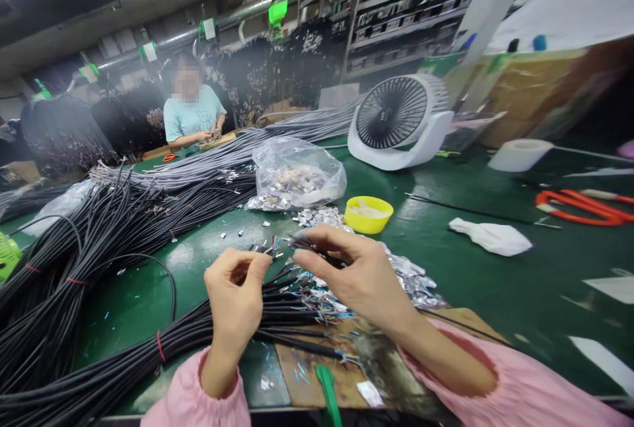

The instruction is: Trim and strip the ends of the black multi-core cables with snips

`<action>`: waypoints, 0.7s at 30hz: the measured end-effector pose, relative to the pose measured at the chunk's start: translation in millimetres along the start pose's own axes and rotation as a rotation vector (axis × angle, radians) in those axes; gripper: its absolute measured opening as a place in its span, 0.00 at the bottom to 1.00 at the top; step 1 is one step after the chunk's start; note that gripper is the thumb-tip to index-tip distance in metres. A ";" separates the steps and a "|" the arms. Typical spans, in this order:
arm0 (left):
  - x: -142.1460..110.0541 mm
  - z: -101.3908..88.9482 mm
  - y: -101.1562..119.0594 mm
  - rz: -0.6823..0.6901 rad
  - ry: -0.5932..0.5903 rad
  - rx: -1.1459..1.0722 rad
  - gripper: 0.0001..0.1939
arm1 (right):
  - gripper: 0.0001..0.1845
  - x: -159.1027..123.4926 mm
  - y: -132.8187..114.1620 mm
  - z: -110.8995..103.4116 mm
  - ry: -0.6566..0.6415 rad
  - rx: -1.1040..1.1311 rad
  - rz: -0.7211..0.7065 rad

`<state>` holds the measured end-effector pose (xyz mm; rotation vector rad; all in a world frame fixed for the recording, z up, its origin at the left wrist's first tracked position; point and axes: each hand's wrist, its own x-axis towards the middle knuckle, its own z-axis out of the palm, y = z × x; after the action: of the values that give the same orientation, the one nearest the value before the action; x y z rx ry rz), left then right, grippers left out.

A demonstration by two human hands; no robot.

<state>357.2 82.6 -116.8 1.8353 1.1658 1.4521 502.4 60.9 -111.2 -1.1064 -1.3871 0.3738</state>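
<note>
My left hand [235, 298] is closed in a pinch on a black cable, whose stripped end [271, 247] shows thin coloured wires. Facing it, my right hand [359, 275] has thumb and fingers closed round a dark cable [333, 257]; a black length trails out behind that wrist. The fingertips of both hands are close together but apart. Beneath them lies a bundle of black cables [193, 328], tied with a red band [160, 346], its stripped ends fanned out to the right. Scraps of silver foil [409, 272] are heaped beside my right hand.
A clear plastic bag [300, 173], yellow dish [367, 214] and white fan [399, 123] stand beyond my hands. More black cables [94, 235] fill the left. Orange-handled scissors [579, 207] and crumpled white material [490, 235] lie right. A co-worker [192, 110] sits across the green table [475, 268].
</note>
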 end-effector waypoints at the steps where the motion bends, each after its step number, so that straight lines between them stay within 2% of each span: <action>1: -1.1 0.7 0.3 0.035 0.037 0.030 0.10 | 0.13 0.5 -0.8 -0.2 -0.004 0.024 0.016; 6: -3.5 3.0 0.0 0.214 0.068 0.157 0.06 | 0.10 3.8 -4.8 -0.2 -0.029 0.085 -0.003; 10: -3.9 0.6 -1.2 0.316 0.077 0.199 0.05 | 0.06 4.5 -6.3 1.0 -0.011 0.140 0.059; 13: -1.1 -2.0 -4.6 0.312 0.119 0.193 0.02 | 0.03 6.9 -3.3 2.2 -0.047 0.188 0.119; 18: 8.2 -2.7 -9.7 0.372 0.088 0.230 0.03 | 0.02 13.0 7.1 3.1 -0.101 0.190 0.179; 21: 9.1 -0.5 -12.5 0.312 0.053 0.181 0.03 | 0.03 13.3 10.7 4.0 -0.101 0.185 0.198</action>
<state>353.4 96.6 -122.2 2.1944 1.1030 1.6167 505.8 78.1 -112.7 -1.0859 -1.3046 0.6959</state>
